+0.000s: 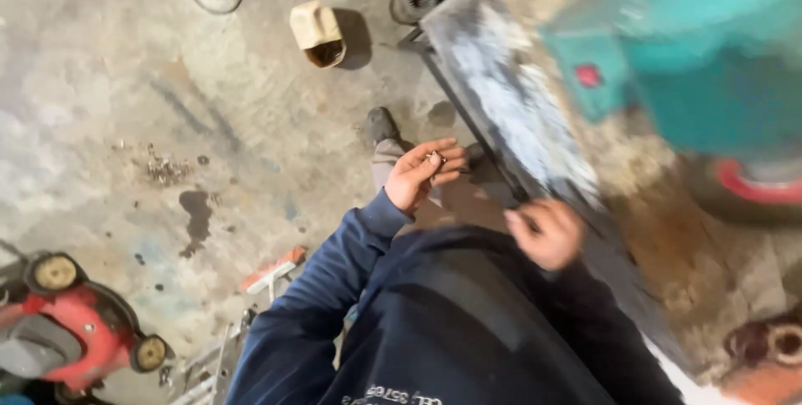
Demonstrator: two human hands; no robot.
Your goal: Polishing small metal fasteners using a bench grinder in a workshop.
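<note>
Stained concrete floor (125,104) fills the left of the view, with one dark oil patch (197,217) and one small heap of debris (165,171). One tan plastic jug (317,33) with its top cut away stands far off, open, its inside dark brown; what it holds cannot be told. One red mower (71,321) sits near left, two yellowish wheels showing. One worn metal workbench (518,121) runs along the right, bearing one blurred teal machine (693,54). The person's left hand (422,175) is half curled, fingertips pinching one small metal part (435,156) above the shoe. The right hand (547,234) is blurred at the bench edge, loosely curled; whether it grips anything cannot be told.
</note>
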